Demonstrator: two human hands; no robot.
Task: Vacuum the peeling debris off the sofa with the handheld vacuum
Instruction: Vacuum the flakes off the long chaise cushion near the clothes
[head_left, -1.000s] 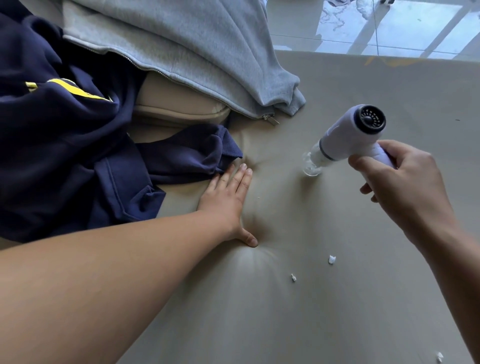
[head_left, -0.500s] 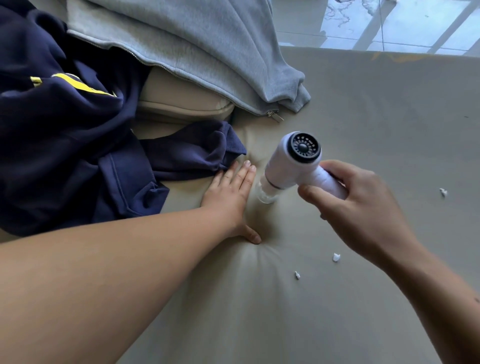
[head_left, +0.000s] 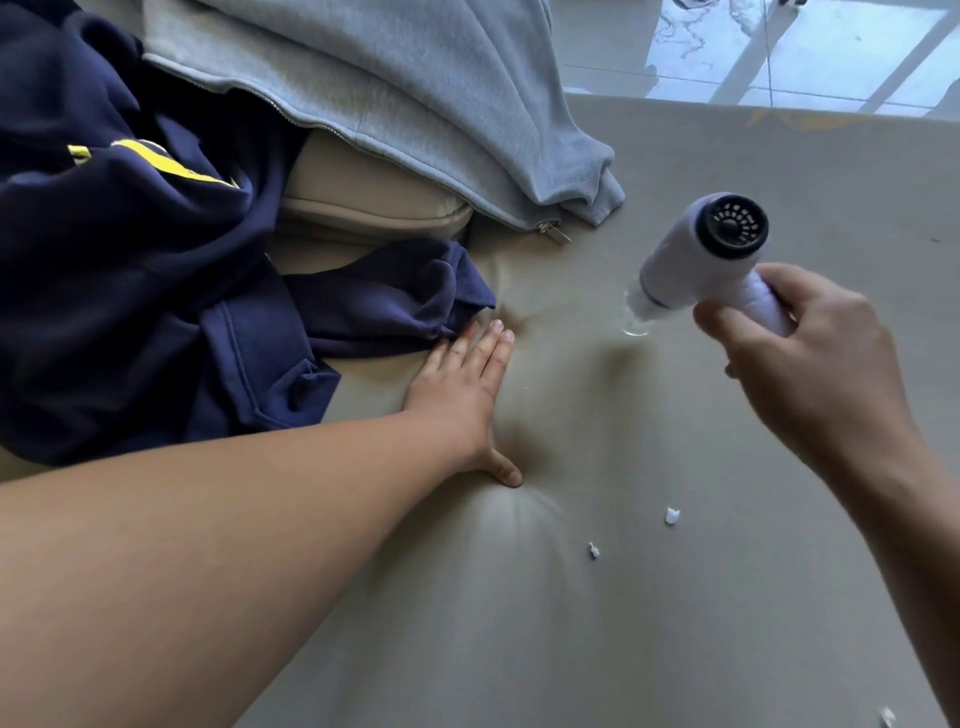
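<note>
The right hand (head_left: 800, 364) holds the vacuum (head_left: 696, 254). Its fingers and thumb are curled tight around the white handle. The round black end of the vacuum faces up. The clear tip (head_left: 635, 319) points down and away from the hand, to its left. The tip looks like it touches the sofa (head_left: 727, 597), and the sofa is a little dented there.

The left hand (head_left: 462, 384) holds nothing. It lies flat on the sofa with straight fingers and the thumb out to the side. It pushes down, and the sofa is sunk in around it. It is to the left of the vacuum tip, near it but not touching.

White bits (head_left: 671, 515) lie on the sofa, closer to the person than the vacuum tip. Two small ones sit near each other, below the right hand and off to the right of the left thumb. One more bit (head_left: 886, 716) lies well apart, down by the right arm.

A blue sweater (head_left: 130, 291) lies just past the left fingertips, and its sleeve touches them. A grey jacket (head_left: 415, 88) lies beyond that, over a cushion (head_left: 358, 202). Its zip (head_left: 556, 233) hangs out to the left of the vacuum. A shiny floor (head_left: 831, 52) shows far beyond the right hand.
</note>
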